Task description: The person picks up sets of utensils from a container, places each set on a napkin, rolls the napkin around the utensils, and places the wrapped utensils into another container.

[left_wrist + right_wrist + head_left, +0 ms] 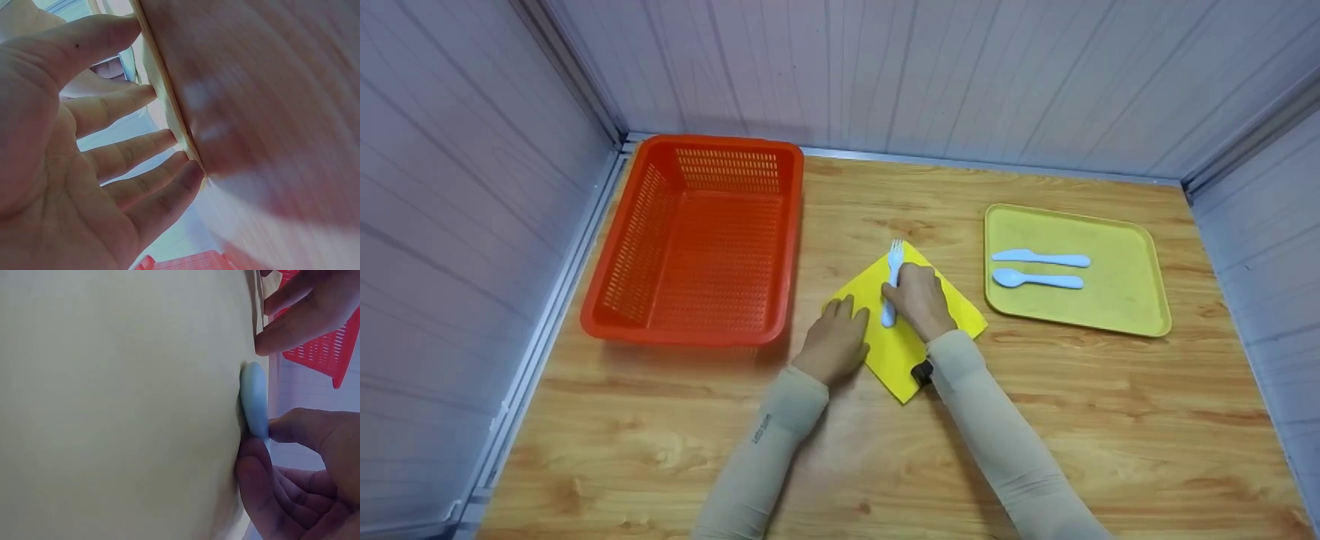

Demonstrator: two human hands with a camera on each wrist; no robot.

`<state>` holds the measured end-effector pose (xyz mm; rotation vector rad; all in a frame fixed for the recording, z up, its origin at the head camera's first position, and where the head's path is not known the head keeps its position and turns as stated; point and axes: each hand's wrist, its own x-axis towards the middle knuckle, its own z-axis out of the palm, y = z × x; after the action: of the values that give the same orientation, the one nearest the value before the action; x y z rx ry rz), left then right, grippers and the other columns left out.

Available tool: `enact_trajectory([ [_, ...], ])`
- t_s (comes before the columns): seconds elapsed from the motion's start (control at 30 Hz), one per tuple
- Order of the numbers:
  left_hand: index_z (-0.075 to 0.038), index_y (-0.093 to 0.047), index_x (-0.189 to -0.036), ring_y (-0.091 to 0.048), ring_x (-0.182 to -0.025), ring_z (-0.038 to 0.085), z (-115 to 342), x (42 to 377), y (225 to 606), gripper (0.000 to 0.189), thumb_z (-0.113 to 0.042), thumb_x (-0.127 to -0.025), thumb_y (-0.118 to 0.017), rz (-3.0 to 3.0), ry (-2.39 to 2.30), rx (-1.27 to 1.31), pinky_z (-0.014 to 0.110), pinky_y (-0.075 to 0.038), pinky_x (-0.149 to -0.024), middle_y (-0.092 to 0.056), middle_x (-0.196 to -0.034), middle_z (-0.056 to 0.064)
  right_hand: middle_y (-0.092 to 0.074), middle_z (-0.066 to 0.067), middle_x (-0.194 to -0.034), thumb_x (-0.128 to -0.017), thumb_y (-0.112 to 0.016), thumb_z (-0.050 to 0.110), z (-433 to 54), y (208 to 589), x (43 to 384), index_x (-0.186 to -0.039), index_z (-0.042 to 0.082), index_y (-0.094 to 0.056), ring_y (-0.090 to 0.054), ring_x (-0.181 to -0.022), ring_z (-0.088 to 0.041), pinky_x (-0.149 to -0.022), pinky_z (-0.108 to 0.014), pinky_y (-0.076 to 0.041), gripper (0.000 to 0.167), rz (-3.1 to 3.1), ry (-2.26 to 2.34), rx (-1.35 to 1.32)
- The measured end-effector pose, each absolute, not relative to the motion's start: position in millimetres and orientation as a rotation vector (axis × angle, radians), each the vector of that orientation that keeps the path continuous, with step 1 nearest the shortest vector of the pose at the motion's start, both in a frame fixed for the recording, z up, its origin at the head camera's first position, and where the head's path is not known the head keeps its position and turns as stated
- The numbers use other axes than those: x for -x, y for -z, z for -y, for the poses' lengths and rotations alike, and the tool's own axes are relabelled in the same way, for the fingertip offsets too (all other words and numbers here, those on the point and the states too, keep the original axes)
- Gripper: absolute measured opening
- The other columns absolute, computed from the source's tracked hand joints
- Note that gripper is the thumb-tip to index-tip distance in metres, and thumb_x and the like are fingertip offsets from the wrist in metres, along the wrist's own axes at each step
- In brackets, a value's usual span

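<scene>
A yellow napkin (pixel 896 364) lies folded flat on the table, turned so a corner faces the front. On it rests a light blue fork (pixel 888 313), tines toward the far corner. My right hand (pixel 922 300) pinches the fork's handle between thumb and fingers; the right wrist view shows the handle end (pixel 254 396) close to the napkin surface. My left hand (pixel 834 343) touches the napkin's left edge with its fingertips, the fingers spread and fairly straight in the left wrist view.
An orange-red basket (pixel 789 247) stands at the left. On the right is a yellow tray (pixel 1125 300) bearing a light blue knife (pixel 1050 259) and a spoon (pixel 1042 280). Pale panel walls (pixel 870 75) enclose the back and sides of the wooden table (pixel 1110 420).
</scene>
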<state>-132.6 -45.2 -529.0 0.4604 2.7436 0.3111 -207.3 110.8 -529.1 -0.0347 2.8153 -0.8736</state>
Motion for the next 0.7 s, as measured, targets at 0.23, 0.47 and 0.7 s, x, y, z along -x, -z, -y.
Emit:
enact_trajectory([
  [0.23,-0.005,-0.045,-0.149,-0.029,-0.142,0.041,44.6,132.9,528.0,0.058,-0.027,-0.099,-0.063,-2.718,-0.335,-0.434,0.051,-0.037,-0.108,-0.03,-0.156,0.024,-0.054,-0.001,-0.058,-0.092,-0.064,0.016,-110.2,529.8,206.9,-0.072,0.005,-0.059,-0.05,-0.048,-0.012,-0.043,-0.026,-0.039,0.024,-2.839,0.852,0.053],
  [0.47,-0.003,-0.048,-0.146,-0.034,-0.139,0.042,45.7,131.3,527.7,0.057,-0.026,-0.097,-0.065,-2.761,-0.317,-0.48,0.05,-0.043,-0.104,-0.035,-0.153,0.025,-0.049,0.001,-0.056,-0.093,-0.063,0.016,-110.9,532.7,206.6,-0.071,0.006,-0.056,-0.046,-0.046,-0.011,-0.042,-0.024,-0.037,0.025,-2.861,0.852,0.079],
  [0.7,-0.004,-0.049,-0.145,-0.035,-0.138,0.042,46.2,131.6,526.8,0.056,-0.027,-0.097,-0.066,-2.771,-0.307,-0.486,0.051,-0.042,-0.104,-0.036,-0.152,0.025,-0.048,0.002,-0.055,-0.094,-0.062,0.019,-111.9,531.3,205.4,-0.071,0.007,-0.056,-0.044,-0.046,-0.011,-0.042,-0.025,-0.036,0.027,-2.846,0.866,0.079],
])
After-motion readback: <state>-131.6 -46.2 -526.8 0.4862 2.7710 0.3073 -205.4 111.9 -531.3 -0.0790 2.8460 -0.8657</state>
